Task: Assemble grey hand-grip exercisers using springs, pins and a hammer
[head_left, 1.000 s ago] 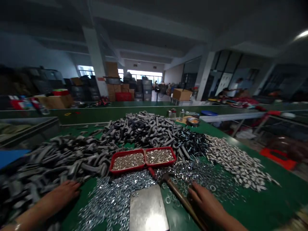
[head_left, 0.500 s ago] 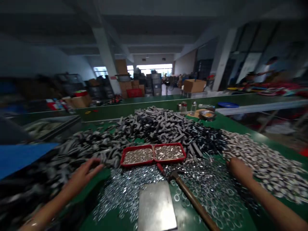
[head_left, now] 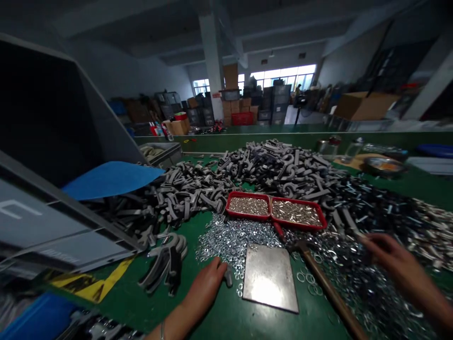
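Left hand (head_left: 203, 296) is touching a small gray fitting (head_left: 229, 276) beside the steel plate (head_left: 270, 278), grip unclear; right hand (head_left: 399, 264) is hovering, fingers spread, over loose washers (head_left: 357, 278) near the hammer (head_left: 329, 288).

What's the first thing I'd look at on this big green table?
The huge heap of grey hook-shaped parts in the middle of the green table catches your eye first. Right in front of it sit two joined red trays, full of tiny silver pieces. On the left, a big tilted grey plastic bin looms beside a bright blue sheet.
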Available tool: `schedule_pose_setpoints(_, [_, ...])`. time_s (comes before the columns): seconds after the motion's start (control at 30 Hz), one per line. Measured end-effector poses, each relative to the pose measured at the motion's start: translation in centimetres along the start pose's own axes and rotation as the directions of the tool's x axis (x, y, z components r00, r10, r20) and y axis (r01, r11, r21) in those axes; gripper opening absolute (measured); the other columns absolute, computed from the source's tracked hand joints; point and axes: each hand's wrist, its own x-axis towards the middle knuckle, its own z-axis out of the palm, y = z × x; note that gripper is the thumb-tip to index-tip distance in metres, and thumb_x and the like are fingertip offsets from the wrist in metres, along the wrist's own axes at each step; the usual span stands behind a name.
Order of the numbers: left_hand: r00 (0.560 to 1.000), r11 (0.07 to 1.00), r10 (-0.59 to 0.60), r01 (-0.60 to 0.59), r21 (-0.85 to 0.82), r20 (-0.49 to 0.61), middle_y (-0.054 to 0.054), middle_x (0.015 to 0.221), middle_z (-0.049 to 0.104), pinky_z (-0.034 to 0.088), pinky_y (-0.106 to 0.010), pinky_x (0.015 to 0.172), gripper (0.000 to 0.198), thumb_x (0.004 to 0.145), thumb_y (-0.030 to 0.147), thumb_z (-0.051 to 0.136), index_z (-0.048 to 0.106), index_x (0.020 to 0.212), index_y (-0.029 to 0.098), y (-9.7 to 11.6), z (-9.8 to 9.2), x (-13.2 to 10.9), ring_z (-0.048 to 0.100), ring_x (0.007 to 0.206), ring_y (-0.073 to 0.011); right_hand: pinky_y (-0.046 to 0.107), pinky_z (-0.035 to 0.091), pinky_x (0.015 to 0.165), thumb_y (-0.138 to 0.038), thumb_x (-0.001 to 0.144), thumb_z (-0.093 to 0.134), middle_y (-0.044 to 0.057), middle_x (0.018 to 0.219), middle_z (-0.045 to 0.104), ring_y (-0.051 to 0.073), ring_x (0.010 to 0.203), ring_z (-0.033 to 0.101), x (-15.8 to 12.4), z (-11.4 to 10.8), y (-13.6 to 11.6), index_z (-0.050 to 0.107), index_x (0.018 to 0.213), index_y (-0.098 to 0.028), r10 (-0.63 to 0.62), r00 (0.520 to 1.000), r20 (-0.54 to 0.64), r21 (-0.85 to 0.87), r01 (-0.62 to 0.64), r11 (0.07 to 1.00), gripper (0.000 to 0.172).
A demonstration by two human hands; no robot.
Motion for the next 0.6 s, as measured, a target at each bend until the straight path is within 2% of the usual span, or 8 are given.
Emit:
schedule_pose_setpoints(0.07, [1.0, 0.999, 0.006, -0.007, -0.041, -0.03, -0.009, 0.102, 0.062, 0.046, -0.036, 0.088, 0.029, 0.083, 0.01, 0.04, 0.064, 0.097, 0.019, -0.1, 0.4, 0.9, 0.059, 0.092, -0.0236, 0.036, 0.044, 0.059, -0.06, 0.083, 0.062, 0.003, 0.066, 0.06, 0.019, 0.057, 0.057, -4.4, 6.1, -2.7, 0.062, 0.089, -0.022, 0.02, 0.978, 0.206, 0.137, -0.049, 0.989, 0.038])
schedule_pose_setpoints(0.13, [0.998, 0.984, 0.021, -0.032, -0.178, -0.062, -0.008, 0.096, 0.065, 0.045, -0.038, 0.092, 0.025, 0.083, 0.011, 0.041, 0.064, 0.089, 0.019, -0.4, 0.1, 1.9, 0.059, 0.091, -0.0236, 0.03, 0.042, 0.057, -0.052, 0.086, 0.064, -0.005, 0.061, 0.051, 0.015, 0.055, 0.052, -8.2, 11.8, -4.4, 0.057, 0.088, -0.023, 0.012, 0.9, 0.437, 0.463, -0.236, 0.854, 0.03])
schedule_pose_setpoints(0.23, [0.996, 0.955, 0.048, -0.069, -0.288, -0.077, -0.008, 0.093, 0.068, 0.046, -0.038, 0.092, 0.016, 0.082, 0.015, 0.047, 0.062, 0.085, 0.02, -0.4, -0.7, 2.7, 0.061, 0.09, -0.0234, 0.024, 0.04, 0.057, -0.042, 0.091, 0.064, -0.007, 0.061, 0.045, 0.011, 0.056, 0.05, -12.0, 17.0, -5.5, 0.054, 0.088, -0.022, -0.084, 0.83, 0.551, 0.671, -0.381, 0.636, 0.023])
schedule_pose_setpoints(0.33, [0.998, 0.885, 0.055, -0.058, -0.461, -0.022, -0.004, 0.081, 0.068, 0.05, -0.031, 0.072, 0.011, 0.08, 0.021, 0.054, 0.059, 0.089, 0.019, 1.1, -0.7, 2.0, 0.063, 0.072, -0.0196, 0.02, 0.036, 0.048, -0.038, 0.095, 0.06, -0.007, 0.064, 0.044, 0.007, 0.05, 0.041, -13.5, 18.7, -5.6, 0.052, 0.084, -0.021, -0.106, 0.773, 0.625, 0.689, -0.484, 0.539, 0.022])
schedule_pose_setpoints(0.37, [0.999, 0.801, 0.049, -0.029, -0.598, 0.017, -0.003, 0.077, 0.067, 0.049, -0.029, 0.064, 0.015, 0.082, 0.026, 0.055, 0.059, 0.094, 0.018, 1.9, -0.4, 1.6, 0.062, 0.063, -0.0173, 0.019, 0.035, 0.045, -0.038, 0.096, 0.057, -0.007, 0.065, 0.045, 0.007, 0.049, 0.038, -13.8, 18.8, -5.5, 0.052, 0.083, -0.021, -0.106, 0.744, 0.66, 0.67, -0.52, 0.53, 0.022])
schedule_pose_setpoints(0.43, [0.995, 0.523, 0.054, 0.045, -0.851, 0.086, -0.003, 0.075, 0.066, 0.046, -0.025, 0.055, 0.026, 0.087, 0.036, 0.056, 0.058, 0.103, 0.015, 3.8, 0.5, 0.5, 0.06, 0.054, -0.014, 0.018, 0.033, 0.04, -0.037, 0.097, 0.056, -0.006, 0.066, 0.047, 0.006, 0.046, 0.033, -14.2, 19.0, -5.4, 0.052, 0.084, -0.022, -0.108, 0.682, 0.724, 0.622, -0.576, 0.531, 0.02])
schedule_pose_setpoints(0.5, [0.991, 0.279, 0.074, 0.084, -0.957, 0.109, -0.004, 0.074, 0.067, 0.047, -0.025, 0.058, 0.036, 0.086, 0.042, 0.062, 0.059, 0.106, 0.012, 5.5, 1.4, -0.5, 0.063, 0.056, -0.0143, 0.018, 0.034, 0.038, -0.037, 0.097, 0.056, -0.006, 0.066, 0.048, 0.006, 0.045, 0.032, -14.7, 19.2, -5.3, 0.052, 0.084, -0.021, -0.113, 0.641, 0.759, 0.587, -0.6, 0.543, 0.02])
schedule_pose_setpoints(0.6, [0.991, 0.114, 0.06, 0.116, -0.987, 0.123, -0.004, 0.07, 0.067, 0.05, -0.027, 0.063, 0.038, 0.08, 0.042, 0.071, 0.063, 0.099, 0.011, 6.9, 2.0, -1.1, 0.063, 0.06, -0.0155, 0.017, 0.035, 0.038, -0.039, 0.094, 0.06, -0.005, 0.064, 0.051, 0.005, 0.044, 0.03, -15.2, 19.3, -5.5, 0.054, 0.082, -0.02, -0.132, 0.626, 0.769, 0.573, -0.582, 0.577, 0.023])
